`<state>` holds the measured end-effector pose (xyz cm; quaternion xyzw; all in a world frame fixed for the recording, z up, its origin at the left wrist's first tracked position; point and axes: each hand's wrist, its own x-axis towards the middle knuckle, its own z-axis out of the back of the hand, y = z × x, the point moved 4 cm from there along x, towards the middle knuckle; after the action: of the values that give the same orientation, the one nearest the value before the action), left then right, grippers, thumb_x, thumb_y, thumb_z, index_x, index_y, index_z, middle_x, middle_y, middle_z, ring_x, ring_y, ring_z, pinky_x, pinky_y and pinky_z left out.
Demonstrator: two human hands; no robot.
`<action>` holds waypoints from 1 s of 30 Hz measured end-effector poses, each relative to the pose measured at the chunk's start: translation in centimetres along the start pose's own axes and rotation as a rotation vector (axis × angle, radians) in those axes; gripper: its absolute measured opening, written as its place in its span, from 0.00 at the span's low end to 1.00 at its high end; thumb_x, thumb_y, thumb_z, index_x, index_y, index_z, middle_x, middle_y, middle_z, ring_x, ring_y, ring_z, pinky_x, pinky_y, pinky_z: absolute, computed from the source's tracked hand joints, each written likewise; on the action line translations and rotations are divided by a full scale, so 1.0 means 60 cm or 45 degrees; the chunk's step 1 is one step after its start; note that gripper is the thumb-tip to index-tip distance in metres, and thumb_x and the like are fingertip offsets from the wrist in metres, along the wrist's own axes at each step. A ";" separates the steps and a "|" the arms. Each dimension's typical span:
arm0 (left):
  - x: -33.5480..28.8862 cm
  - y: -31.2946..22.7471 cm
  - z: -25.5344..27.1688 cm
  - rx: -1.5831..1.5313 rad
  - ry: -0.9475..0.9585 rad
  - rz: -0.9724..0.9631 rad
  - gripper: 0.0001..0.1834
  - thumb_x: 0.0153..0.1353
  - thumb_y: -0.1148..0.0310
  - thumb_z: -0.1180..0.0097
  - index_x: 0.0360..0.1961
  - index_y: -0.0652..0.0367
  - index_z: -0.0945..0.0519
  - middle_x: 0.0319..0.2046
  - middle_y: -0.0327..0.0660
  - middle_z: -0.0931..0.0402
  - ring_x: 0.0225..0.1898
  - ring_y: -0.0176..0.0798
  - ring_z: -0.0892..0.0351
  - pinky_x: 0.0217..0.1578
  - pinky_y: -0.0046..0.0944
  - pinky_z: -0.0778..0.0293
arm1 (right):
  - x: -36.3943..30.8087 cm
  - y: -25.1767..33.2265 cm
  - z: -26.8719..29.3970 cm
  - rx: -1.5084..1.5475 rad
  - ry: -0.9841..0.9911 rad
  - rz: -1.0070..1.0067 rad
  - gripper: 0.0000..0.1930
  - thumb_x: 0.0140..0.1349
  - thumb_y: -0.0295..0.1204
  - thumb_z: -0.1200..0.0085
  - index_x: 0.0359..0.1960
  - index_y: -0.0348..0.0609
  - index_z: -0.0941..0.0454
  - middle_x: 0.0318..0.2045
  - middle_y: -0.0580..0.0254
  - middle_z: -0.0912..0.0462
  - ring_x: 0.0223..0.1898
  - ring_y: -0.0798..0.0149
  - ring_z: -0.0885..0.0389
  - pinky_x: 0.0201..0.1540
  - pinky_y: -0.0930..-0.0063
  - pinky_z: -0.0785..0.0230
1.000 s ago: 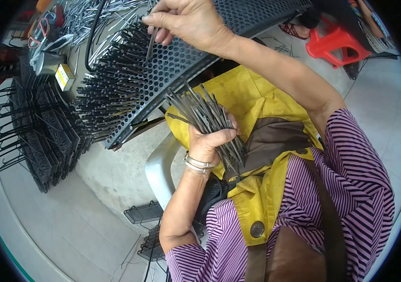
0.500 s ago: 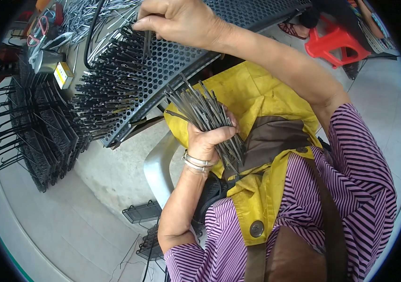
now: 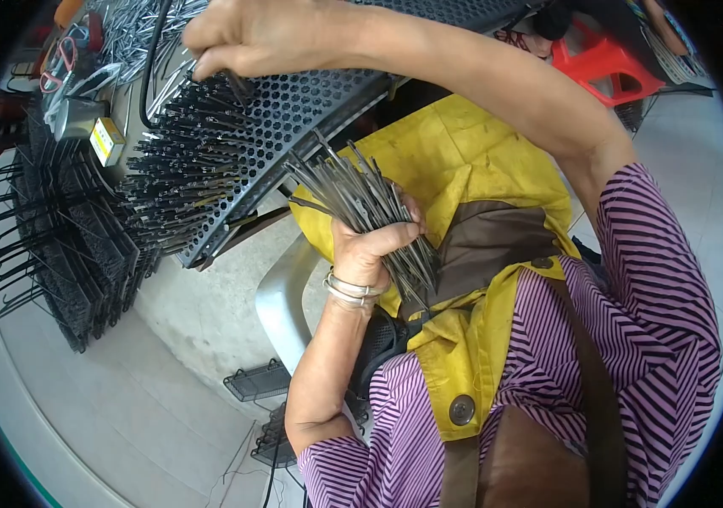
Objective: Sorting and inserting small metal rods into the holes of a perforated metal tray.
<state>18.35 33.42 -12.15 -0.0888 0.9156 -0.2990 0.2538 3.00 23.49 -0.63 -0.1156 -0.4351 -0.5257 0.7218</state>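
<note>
My left hand [image 3: 376, 247] is wrapped round a thick bundle of thin metal rods [image 3: 351, 195], held over my lap. Their ends fan out toward the table. My right hand [image 3: 238, 41] is at the far left of the table with thumb and finger pinched together. What sits in the pinch, if anything, is too small to make out. Beneath and beside it, dense rows of dark thin rods [image 3: 183, 161] stand in the holes of a black perforated panel [image 3: 315, 102]. Part of those rows is hidden by my right hand.
A heap of loose silvery rods [image 3: 128, 38] lies behind my right hand. Left of the panel are a metal cup [image 3: 82, 118], a yellow-and-white box [image 3: 108, 140] and pink-handled scissors [image 3: 60, 63]. Black hooked wire racks [image 3: 82, 245] hang at left. A red stool [image 3: 603, 68] stands far right.
My right hand has moved left along the rows of rods. My left hand keeps its hold on the bundle and has barely shifted.
</note>
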 end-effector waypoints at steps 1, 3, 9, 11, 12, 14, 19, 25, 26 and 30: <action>0.000 0.000 0.001 -0.001 -0.001 0.001 0.21 0.31 0.86 0.44 0.32 0.64 0.30 0.23 0.44 0.27 0.25 0.40 0.26 0.29 0.37 0.28 | 0.007 0.004 -0.010 0.102 0.133 -0.094 0.07 0.48 0.24 0.48 0.17 0.34 0.28 0.13 0.53 0.27 0.16 0.62 0.27 0.20 0.70 0.36; -0.001 0.000 0.004 -0.001 -0.012 0.003 0.21 0.31 0.86 0.44 0.33 0.64 0.30 0.23 0.44 0.27 0.25 0.39 0.26 0.29 0.37 0.28 | 0.014 0.014 -0.017 0.251 0.341 -0.250 0.07 0.47 0.26 0.45 0.16 0.38 0.27 0.11 0.58 0.30 0.18 0.64 0.28 0.26 0.69 0.37; -0.003 -0.001 0.001 -0.017 0.012 -0.007 0.22 0.31 0.87 0.44 0.33 0.64 0.30 0.23 0.44 0.27 0.26 0.40 0.26 0.29 0.37 0.28 | 0.016 0.034 -0.010 0.130 0.377 -0.162 0.06 0.47 0.27 0.47 0.19 0.37 0.26 0.16 0.55 0.26 0.22 0.59 0.25 0.29 0.66 0.34; -0.002 -0.002 0.000 -0.013 0.011 -0.021 0.21 0.31 0.87 0.44 0.33 0.64 0.30 0.23 0.44 0.27 0.26 0.40 0.26 0.29 0.37 0.28 | 0.011 0.031 -0.016 0.056 0.341 -0.141 0.06 0.48 0.27 0.48 0.20 0.37 0.25 0.18 0.54 0.25 0.25 0.58 0.24 0.31 0.66 0.33; -0.002 -0.003 0.000 -0.008 0.012 -0.033 0.21 0.31 0.87 0.44 0.33 0.64 0.30 0.23 0.44 0.27 0.26 0.40 0.26 0.29 0.37 0.28 | 0.010 0.030 -0.018 -0.021 0.303 -0.122 0.06 0.48 0.27 0.49 0.22 0.37 0.24 0.20 0.53 0.24 0.27 0.57 0.23 0.33 0.65 0.32; -0.002 -0.003 0.000 -0.005 0.000 -0.021 0.21 0.31 0.87 0.44 0.33 0.64 0.30 0.23 0.44 0.27 0.26 0.40 0.26 0.29 0.37 0.28 | 0.012 0.029 -0.021 -0.032 0.353 -0.175 0.05 0.48 0.27 0.49 0.24 0.38 0.24 0.21 0.53 0.23 0.28 0.57 0.23 0.34 0.65 0.32; -0.001 -0.004 0.000 0.025 -0.002 -0.016 0.21 0.31 0.86 0.45 0.33 0.64 0.30 0.23 0.44 0.28 0.25 0.40 0.27 0.29 0.36 0.29 | 0.010 0.028 -0.043 -0.116 0.427 -0.183 0.06 0.47 0.26 0.49 0.27 0.40 0.23 0.24 0.54 0.22 0.31 0.55 0.22 0.35 0.64 0.30; -0.001 -0.002 0.000 0.030 0.005 -0.010 0.22 0.30 0.86 0.45 0.33 0.64 0.30 0.23 0.44 0.28 0.25 0.40 0.27 0.28 0.36 0.29 | 0.009 0.052 -0.040 -0.209 0.397 -0.021 0.03 0.37 0.22 0.51 0.17 0.38 0.30 0.20 0.53 0.25 0.26 0.51 0.23 0.27 0.62 0.30; -0.001 -0.002 0.001 0.025 0.004 -0.010 0.22 0.30 0.86 0.45 0.33 0.64 0.30 0.23 0.44 0.28 0.25 0.40 0.27 0.28 0.37 0.29 | 0.007 0.052 -0.042 -0.212 0.396 -0.022 0.03 0.37 0.22 0.51 0.17 0.38 0.30 0.20 0.53 0.25 0.26 0.51 0.23 0.27 0.62 0.30; -0.002 -0.002 0.000 0.006 -0.001 -0.019 0.22 0.30 0.86 0.45 0.33 0.64 0.30 0.22 0.44 0.28 0.25 0.41 0.27 0.28 0.37 0.29 | -0.007 0.039 -0.037 -0.126 0.397 -0.171 0.02 0.43 0.22 0.52 0.20 0.38 0.28 0.21 0.53 0.24 0.27 0.53 0.23 0.29 0.64 0.30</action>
<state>18.45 33.35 -12.00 -0.0953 0.9141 -0.3030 0.2519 6.12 23.38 -1.62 -0.0388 -0.2982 -0.6051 0.7372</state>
